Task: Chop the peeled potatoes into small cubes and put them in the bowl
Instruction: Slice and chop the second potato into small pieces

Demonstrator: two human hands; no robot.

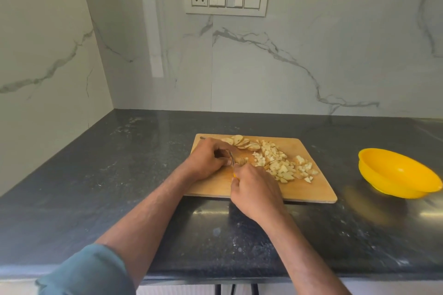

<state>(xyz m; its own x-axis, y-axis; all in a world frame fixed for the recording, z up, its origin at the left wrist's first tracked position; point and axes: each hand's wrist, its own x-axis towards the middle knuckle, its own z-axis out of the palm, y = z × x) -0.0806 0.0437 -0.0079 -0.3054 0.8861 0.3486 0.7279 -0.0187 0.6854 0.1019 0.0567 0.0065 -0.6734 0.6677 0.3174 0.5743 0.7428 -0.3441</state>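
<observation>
On the cutting board [215,187], you were mid-chop: your right hand [257,190] had its grip wrapped round the knife [232,158] w/ yellow handle, blade down on a potato piece [241,161] that your left hand [208,160] held w/ curled fingers. Approx. half looked done: a pile of cubes [282,166] sat right of the blade, a row of slices [242,142] at the far edge was uncut. The yellow bowl [398,172], well apart on the table [119,175], looked empty, so transfer was left.
</observation>
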